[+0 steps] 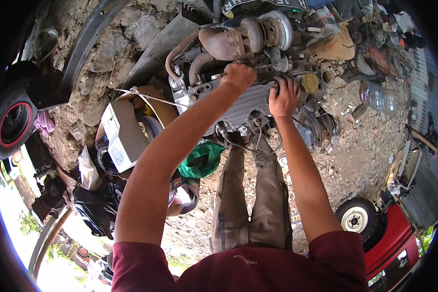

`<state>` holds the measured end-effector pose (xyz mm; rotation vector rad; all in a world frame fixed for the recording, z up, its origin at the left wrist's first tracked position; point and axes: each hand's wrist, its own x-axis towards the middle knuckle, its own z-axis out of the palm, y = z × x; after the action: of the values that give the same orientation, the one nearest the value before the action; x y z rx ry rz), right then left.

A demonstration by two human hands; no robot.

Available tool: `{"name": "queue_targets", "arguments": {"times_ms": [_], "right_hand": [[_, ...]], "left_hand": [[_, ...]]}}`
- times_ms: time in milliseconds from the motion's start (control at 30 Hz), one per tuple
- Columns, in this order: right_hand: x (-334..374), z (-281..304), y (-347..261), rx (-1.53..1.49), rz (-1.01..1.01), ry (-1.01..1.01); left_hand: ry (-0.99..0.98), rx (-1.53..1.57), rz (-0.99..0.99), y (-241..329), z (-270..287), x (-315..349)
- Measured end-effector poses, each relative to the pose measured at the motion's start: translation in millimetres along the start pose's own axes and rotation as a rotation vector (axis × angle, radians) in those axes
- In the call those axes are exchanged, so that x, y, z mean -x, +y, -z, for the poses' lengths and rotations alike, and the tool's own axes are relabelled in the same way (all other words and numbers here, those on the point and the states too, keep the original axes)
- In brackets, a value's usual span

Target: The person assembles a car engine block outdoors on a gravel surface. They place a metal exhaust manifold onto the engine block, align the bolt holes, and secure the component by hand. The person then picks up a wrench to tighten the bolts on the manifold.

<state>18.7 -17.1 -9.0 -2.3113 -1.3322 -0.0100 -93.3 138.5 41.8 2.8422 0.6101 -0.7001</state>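
An engine with a ribbed grey valve cover (246,103) lies in front of me, at the far side of my feet. My left hand (238,79) is closed in a fist over its far edge, below the rusty exhaust pipe (225,44). What the fist grips, if anything, is hidden. A short pale metal piece (217,76) shows just left of it. My right hand (284,95) rests on the cover's right part with fingers stretched over the far edge, beside the yellowish oil cap (310,83). A turbocharger (275,30) sits beyond both hands.
Left of the engine stand a white box (124,134) and a green bag (202,160). A black wheel with a red ring (14,124) is at far left. A clear plastic bottle (377,98) lies on the stony ground at right. A red vehicle (392,238) is behind right.
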Motion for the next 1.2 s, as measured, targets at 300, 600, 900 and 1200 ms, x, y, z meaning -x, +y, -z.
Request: {"name": "queue_targets", "arguments": {"times_ms": [300, 600, 900, 1200], "right_hand": [[1, -1, 1, 0.008, 0.005, 0.01], [0, 1, -1, -0.008, -0.016, -0.02], [1, 0, 3, -0.025, 0.037, 0.013], [0, 1, 0, -0.025, -0.022, -0.045]], "left_hand": [[-0.257, 0.105, 0.229, -20, 18, 22], [-0.364, 0.352, 0.167, -78, 36, 35], [-0.105, 0.32, 0.158, -75, 62, 41], [0.007, 0.222, 0.175, -24, 70, 28]]}}
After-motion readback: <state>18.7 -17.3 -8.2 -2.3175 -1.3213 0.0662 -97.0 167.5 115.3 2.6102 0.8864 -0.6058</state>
